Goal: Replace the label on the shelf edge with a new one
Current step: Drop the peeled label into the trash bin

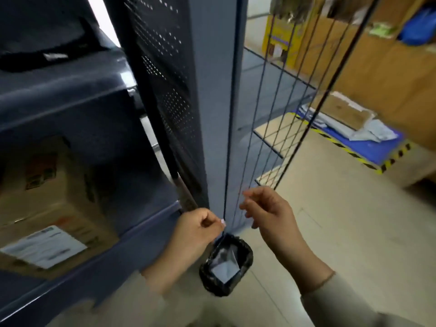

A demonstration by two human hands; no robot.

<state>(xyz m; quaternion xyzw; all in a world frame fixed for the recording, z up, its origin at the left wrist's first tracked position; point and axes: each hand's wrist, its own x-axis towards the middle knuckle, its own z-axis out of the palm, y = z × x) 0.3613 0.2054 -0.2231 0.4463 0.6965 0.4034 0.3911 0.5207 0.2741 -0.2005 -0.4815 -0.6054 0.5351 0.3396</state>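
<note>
Label point(222, 222), a small pale scrap, sits pinched at your left hand point(195, 228) fingertips above the lined bin point(226, 263); right hand point(266, 211) loosely curled, empty. Likely light, flimsy, sticky: grip its edge.

2 bare hands show, with no gloves, rings or watch visible on either. The left hand point(197, 228) comes out of a pale beige sleeve point(151, 300) of soft-looking fabric that ends at the wrist. The right hand point(267, 212) has a matching pale beige sleeve point(335, 300), whose cuff edge forms a narrow, slightly darker band around the forearm. Motion blur hides finer details.
</note>
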